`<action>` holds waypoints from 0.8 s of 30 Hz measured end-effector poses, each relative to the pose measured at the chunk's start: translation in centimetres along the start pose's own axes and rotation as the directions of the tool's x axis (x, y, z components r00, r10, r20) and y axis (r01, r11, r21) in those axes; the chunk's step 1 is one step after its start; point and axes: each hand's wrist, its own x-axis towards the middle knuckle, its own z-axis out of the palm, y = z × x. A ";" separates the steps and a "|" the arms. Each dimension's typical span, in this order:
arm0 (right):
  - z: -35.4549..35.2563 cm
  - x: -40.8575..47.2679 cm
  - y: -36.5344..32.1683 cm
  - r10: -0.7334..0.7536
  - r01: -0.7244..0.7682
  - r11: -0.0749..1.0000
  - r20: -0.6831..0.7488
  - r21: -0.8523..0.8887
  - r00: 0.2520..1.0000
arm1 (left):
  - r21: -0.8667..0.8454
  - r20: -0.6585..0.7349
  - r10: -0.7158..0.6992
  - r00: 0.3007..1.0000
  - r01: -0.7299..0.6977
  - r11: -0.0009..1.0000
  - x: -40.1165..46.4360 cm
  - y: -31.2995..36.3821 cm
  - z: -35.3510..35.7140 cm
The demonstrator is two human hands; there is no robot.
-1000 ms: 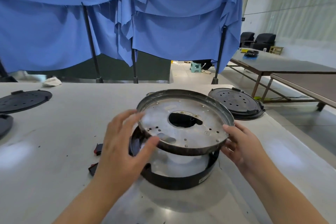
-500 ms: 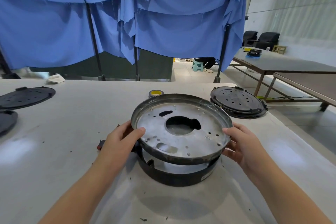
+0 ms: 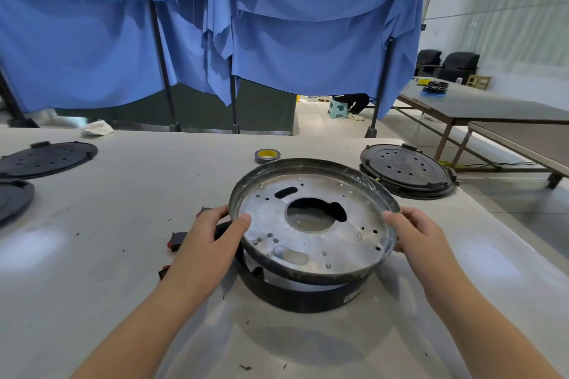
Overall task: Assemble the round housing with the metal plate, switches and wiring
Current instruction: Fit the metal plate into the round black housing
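I see the metal plate (image 3: 314, 218) held by both hands near the middle of the bench (image 3: 123, 194), a bit toward the near edge; it is round and shiny with a big hole in the middle and lots of little holes; it sits tilted over the round housing (image 3: 308, 295), a black ring that rests on the bench just under it; the left hand (image 3: 206, 243) grips the plate's left rim, thumb on top and fingers curled under it; the right hand (image 3: 412, 234) grips the right rim the same way, thumb on the rim and fingers tucked below; small black and red switches (image 3: 177, 240) lie on the bench just left of the left hand; a roll of tape (image 3: 267, 155) lies behind the plate, toward the far edge; a black round lid (image 3: 406, 169) sits by the right edge; two more dark lids (image 3: 46, 158) lie by the left edge; blue cloth (image 3: 277, 40) hangs behind the bench.
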 end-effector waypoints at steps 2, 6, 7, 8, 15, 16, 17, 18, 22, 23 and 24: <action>0.2 -0.1 0.0 -0.023 0.022 0.999 -0.008 -0.033 1.000 | 0.032 -0.021 -0.007 1.000 0.008 0.999 0.1 -0.2 0.0; 0.3 -0.3 0.0 -0.043 0.044 0.996 0.006 -0.081 0.999 | 0.058 -0.026 -0.016 1.000 0.018 0.998 0.2 -0.4 0.1; 0.3 -0.3 0.0 -0.034 0.035 0.995 0.014 -0.089 0.999 | 0.058 -0.031 -0.020 0.999 0.021 0.998 0.2 -0.4 0.1; 0.3 -0.3 0.1 -0.021 0.022 0.995 0.021 -0.095 1.000 | 0.059 -0.037 -0.025 0.999 0.027 0.998 0.3 -0.5 0.1; 0.6 -0.4 0.5 0.012 -0.007 0.993 0.042 -0.119 0.999 | 0.054 -0.085 -0.073 0.994 0.078 0.996 0.4 -0.4 0.0; 0.6 -0.3 0.6 0.015 -0.010 0.993 0.040 -0.118 0.999 | 0.057 -0.076 -0.085 0.993 0.089 0.994 0.4 -0.5 0.0; 0.6 -0.3 0.6 0.018 -0.013 0.993 0.043 -0.120 0.999 | 0.062 -0.069 -0.097 0.993 0.101 0.993 0.4 -0.6 0.0; 0.5 -0.2 0.6 0.019 -0.012 0.992 0.051 -0.125 0.999 | 0.068 -0.063 -0.103 0.993 0.107 0.992 0.4 -0.7 0.0; 0.5 -0.2 0.6 0.007 0.001 0.992 0.062 -0.128 0.998 | 0.085 -0.053 -0.109 0.993 0.114 0.990 0.4 -0.8 -0.1; 0.5 -0.2 0.6 0.010 -0.002 0.991 0.064 -0.134 0.998 | 0.093 -0.049 -0.108 0.993 0.112 0.989 0.4 -0.8 0.0; 0.5 -0.3 0.6 0.015 -0.005 0.990 0.066 -0.137 0.998 | 0.100 -0.043 -0.105 0.994 0.109 0.989 0.4 -0.8 0.0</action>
